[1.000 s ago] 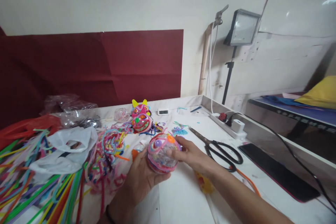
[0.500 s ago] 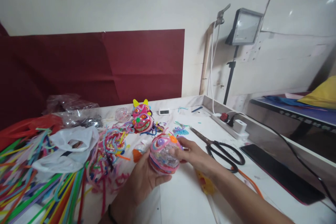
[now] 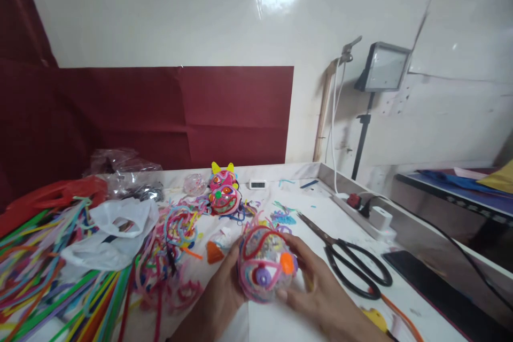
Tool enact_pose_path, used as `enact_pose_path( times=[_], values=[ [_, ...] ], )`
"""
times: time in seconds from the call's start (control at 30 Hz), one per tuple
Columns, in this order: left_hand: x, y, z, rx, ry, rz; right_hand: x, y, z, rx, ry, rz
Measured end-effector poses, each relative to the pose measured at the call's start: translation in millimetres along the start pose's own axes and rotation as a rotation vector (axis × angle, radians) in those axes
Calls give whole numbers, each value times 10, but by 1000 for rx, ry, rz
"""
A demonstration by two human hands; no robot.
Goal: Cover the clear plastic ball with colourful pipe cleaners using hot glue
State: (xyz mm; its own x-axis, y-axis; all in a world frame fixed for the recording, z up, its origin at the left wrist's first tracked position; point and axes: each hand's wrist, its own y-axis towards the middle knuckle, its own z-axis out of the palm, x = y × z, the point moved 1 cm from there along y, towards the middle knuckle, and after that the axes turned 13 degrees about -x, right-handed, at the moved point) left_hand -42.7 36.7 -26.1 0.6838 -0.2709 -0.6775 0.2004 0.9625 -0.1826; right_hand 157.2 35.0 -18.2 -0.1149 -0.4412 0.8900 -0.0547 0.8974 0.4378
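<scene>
A clear plastic ball decorated with pink, red and white fuzzy strips rests between my hands, above the near part of the table. It bears a purple-centred eye and an orange knob facing me and to the right. My left hand cups its left side, the fingertips hidden behind it. From the right, my right hand grips it, thumb at the lower front and fingers on the far side. Just beyond lie loose pipe-cleaner scraps. Large black-handled scissors lie open to the right.
Pipe cleaners, a white plastic bag and tangled strips cover the left. Two decorated balls, another clear ball and a small digital display stand behind. A power strip and phone-like black slab are right.
The ball has been turned between my hands, so the eye and orange knob now face me, lower down. Both hands sit lower in view, and the camera view has shifted.
</scene>
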Motion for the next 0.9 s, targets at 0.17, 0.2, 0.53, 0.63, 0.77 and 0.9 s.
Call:
enact_pose_path(
  times=[0.17, 0.2, 0.53, 0.63, 0.77, 0.9],
  values=[
    [40, 33, -66, 12, 5, 112, -132, -153, -57, -1, -177, -285],
    [41, 41, -81, 23, 21, 128, -146, -164, -62, -1, -186, -338],
    [11, 52, -153, 96, 266, 250, -312, -238, -100, -21, -301, -507],
    [22, 27, -209, 88, 340, 262, -323, -247, -114, -10, -316, -505],
    [14, -25, -185, 48, 397, 292, -310, -241, -116, 19, -325, -496],
    [-23, -85, -72, -10, 390, 385, -257, -221, -88, 53, -297, -536]
  ],
)
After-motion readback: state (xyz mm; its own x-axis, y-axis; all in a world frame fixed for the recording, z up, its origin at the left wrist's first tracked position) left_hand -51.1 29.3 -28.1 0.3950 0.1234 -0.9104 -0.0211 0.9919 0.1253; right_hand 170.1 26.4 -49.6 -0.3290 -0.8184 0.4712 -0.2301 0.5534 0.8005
